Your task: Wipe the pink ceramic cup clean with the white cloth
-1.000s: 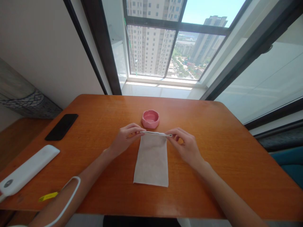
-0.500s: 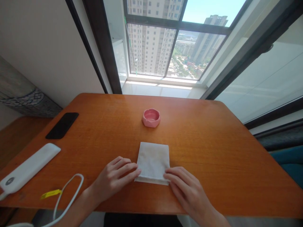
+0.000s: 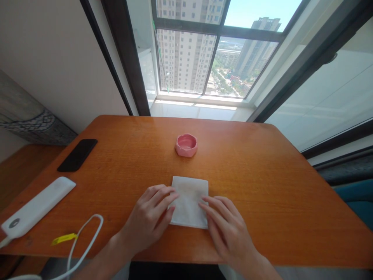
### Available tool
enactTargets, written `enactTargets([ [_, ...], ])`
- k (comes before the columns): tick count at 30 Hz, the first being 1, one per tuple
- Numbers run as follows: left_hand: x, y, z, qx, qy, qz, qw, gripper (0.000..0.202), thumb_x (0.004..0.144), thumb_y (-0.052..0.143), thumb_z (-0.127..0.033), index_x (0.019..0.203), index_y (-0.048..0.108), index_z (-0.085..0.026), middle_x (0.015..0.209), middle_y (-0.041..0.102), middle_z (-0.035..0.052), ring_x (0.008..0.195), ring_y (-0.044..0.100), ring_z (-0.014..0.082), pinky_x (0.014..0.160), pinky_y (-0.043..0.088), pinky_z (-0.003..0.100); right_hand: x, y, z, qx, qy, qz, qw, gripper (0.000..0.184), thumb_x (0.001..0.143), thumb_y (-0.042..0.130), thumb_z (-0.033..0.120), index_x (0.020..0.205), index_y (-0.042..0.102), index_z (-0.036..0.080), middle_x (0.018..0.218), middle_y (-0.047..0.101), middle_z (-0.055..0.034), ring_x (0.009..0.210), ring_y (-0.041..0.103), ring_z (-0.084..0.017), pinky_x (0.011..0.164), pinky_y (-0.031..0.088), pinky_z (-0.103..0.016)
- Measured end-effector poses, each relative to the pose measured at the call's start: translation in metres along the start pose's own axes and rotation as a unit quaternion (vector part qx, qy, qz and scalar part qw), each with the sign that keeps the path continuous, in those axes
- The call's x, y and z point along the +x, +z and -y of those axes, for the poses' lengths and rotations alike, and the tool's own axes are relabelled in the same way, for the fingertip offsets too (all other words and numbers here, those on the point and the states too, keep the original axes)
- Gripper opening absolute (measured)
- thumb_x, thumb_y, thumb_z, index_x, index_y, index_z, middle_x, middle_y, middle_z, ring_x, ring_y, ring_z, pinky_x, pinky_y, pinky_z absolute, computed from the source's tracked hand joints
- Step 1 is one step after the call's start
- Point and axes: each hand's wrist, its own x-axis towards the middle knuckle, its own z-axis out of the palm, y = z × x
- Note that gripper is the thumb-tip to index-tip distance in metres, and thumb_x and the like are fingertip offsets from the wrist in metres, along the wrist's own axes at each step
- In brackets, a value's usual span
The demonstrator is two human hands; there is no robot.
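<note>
A folded white cloth or paper napkin [image 3: 189,202], roughly square, lies flat near the front of the wooden table. Over its left edge rests my left hand [image 3: 151,214], fingers stretched out and apart from the thumb. My right hand [image 3: 229,225] covers the right edge, its fingertips on or just above the white surface and its thumb by the lower right corner. Neither hand grips anything that I can see. Beyond the napkin stands a pink faceted bowl [image 3: 186,145], like an ashtray.
At the left lie a black phone [image 3: 77,155] and a white power strip [image 3: 37,208]. Its white cable [image 3: 90,243], with a yellow tag [image 3: 64,238], loops over the front edge of the table [image 3: 276,186]. A window [image 3: 215,58] is behind the table.
Both hands have moved up along the napkin's sides and slightly inward over it. The loose strip along its near edge now lies level with the rest.
</note>
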Motion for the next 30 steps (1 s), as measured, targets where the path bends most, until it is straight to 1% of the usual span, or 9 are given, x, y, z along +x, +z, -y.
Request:
enactTargets([
  [2,0.017,0.016,-0.012,0.03,-0.058,0.002,0.998,0.043,0.108,0.046,-0.018,0.149,0.055,-0.014,0.147,0.068,0.014,0.139,0.061,0.0259,0.12,0.052,0.046,0.017,0.011,0.002,-0.042,0.029,-0.016,0.999,0.052,0.104,0.047,0.01,0.154,0.056,0.016,0.157,0.063,-0.0153,0.142,0.059,-0.03,0.116,0.056,-0.054],
  [4,0.03,0.039,-0.018,0.07,-0.052,0.037,0.995,0.054,0.107,0.043,-0.021,0.159,0.045,-0.008,0.163,0.056,0.0181,0.155,0.05,0.0295,0.128,0.045,0.051,0.032,0.026,0.002,-0.09,0.043,-0.003,0.995,0.06,0.105,0.044,0.011,0.165,0.043,0.012,0.169,0.051,-0.0162,0.158,0.045,-0.032,0.126,0.047,-0.058],
  [7,0.034,0.071,-0.012,0.122,-0.055,0.078,0.988,0.062,0.104,0.043,-0.022,0.162,0.04,-0.002,0.171,0.045,0.0235,0.162,0.042,0.035,0.132,0.04,0.055,0.041,0.048,-0.007,-0.152,0.044,0.043,0.986,0.063,0.107,0.039,0.015,0.169,0.035,0.007,0.175,0.041,-0.0182,0.166,0.033,-0.035,0.13,0.04,-0.062],
  [10,0.026,0.089,-0.001,0.133,-0.066,0.097,0.984,0.068,0.1,0.046,-0.023,0.163,0.037,0.0,0.173,0.041,0.0246,0.164,0.039,0.0354,0.133,0.038,0.054,0.036,0.06,-0.02,-0.182,0.056,0.091,0.977,0.065,0.112,0.038,0.03,0.171,0.029,0.005,0.178,0.033,-0.02,0.168,0.027,-0.037,0.131,0.037,-0.064],
  [12,0.021,0.093,0.004,0.131,-0.067,0.102,0.984,0.072,0.098,0.048,-0.024,0.165,0.036,-0.001,0.175,0.038,0.023,0.165,0.036,0.0342,0.134,0.036,0.052,0.031,0.062,-0.025,-0.19,0.057,0.11,0.974,0.069,0.113,0.037,0.035,0.174,0.02,0.007,0.18,0.027,-0.0189,0.169,0.021,-0.036,0.133,0.034,-0.065],
  [15,0.019,0.094,0.005,0.132,-0.07,0.104,0.983,0.075,0.096,0.049,-0.024,0.166,0.034,-0.003,0.176,0.036,0.0219,0.166,0.034,0.0335,0.135,0.034,0.051,0.028,0.063,-0.027,-0.198,0.056,0.117,0.972,0.074,0.113,0.035,0.034,0.175,0.005,0.008,0.181,0.02,-0.0181,0.171,0.015,-0.035,0.134,0.029,-0.066],
  [17,0.02,0.095,0.004,0.133,-0.074,0.103,0.983,0.076,0.095,0.049,-0.024,0.166,0.033,-0.002,0.176,0.036,0.0219,0.166,0.034,0.0333,0.135,0.034,0.051,0.03,0.063,-0.026,-0.201,0.056,0.119,0.971,0.075,0.113,0.035,0.034,0.175,0.001,0.009,0.182,0.017,-0.0174,0.171,0.012,-0.034,0.135,0.026,-0.066],
  [22,0.028,0.095,0.013,0.145,-0.093,0.112,0.979,0.075,0.095,0.048,-0.023,0.165,0.036,-0.001,0.176,0.035,0.0231,0.165,0.036,0.0337,0.135,0.036,0.052,0.046,0.065,-0.033,-0.194,0.057,0.14,0.969,0.069,0.114,0.031,0.037,0.175,0.012,0.009,0.182,0.017,-0.0157,0.171,0.012,-0.033,0.136,0.022,-0.065],
  [30,0.056,0.096,0.047,0.135,-0.105,0.103,0.98,0.069,0.1,0.042,-0.025,0.164,0.037,0.002,0.175,0.035,0.026,0.166,0.033,0.0351,0.134,0.036,0.055,0.088,0.07,-0.052,-0.153,0.057,0.152,0.975,0.069,0.114,0.031,0.041,0.173,0.023,0.005,0.18,0.021,-0.0201,0.17,0.017,-0.035,0.135,0.021,-0.067],
])
